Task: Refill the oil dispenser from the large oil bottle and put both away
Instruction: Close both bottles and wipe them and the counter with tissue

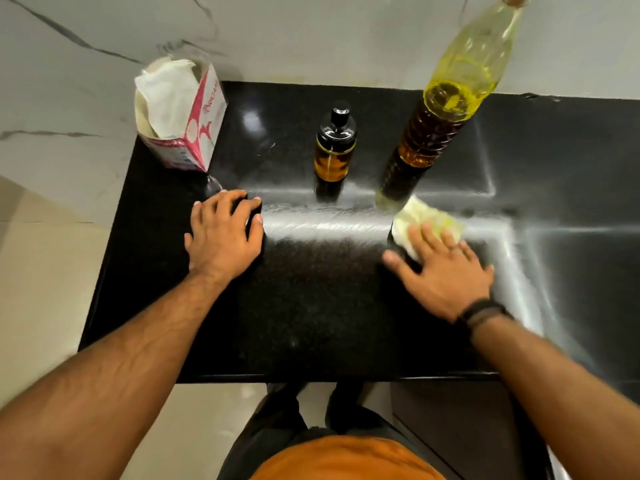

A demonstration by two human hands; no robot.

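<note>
Fingers of the right hand lie spread, pressing a tissue on the black surface just before the large oil bottle; the oil dispenser stands left of that bottle. Left hand rests flat, fingers relaxed. Wipe firmly without nudging the bottle's base.

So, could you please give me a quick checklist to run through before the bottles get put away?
1. Oil dispenser capped: ok, black cap on.
2. Oil dispenser upright on the counter: ok.
3. Large oil bottle capped: cannot tell, its top is cut off by the frame edge.
4. Right hand free: not ok, its flat fingers press a tissue at the bottle's base.
5. Left hand free: ok, it rests on the counter holding nothing.
6. Tissue box out of the way: ok, at the far left corner.
</note>
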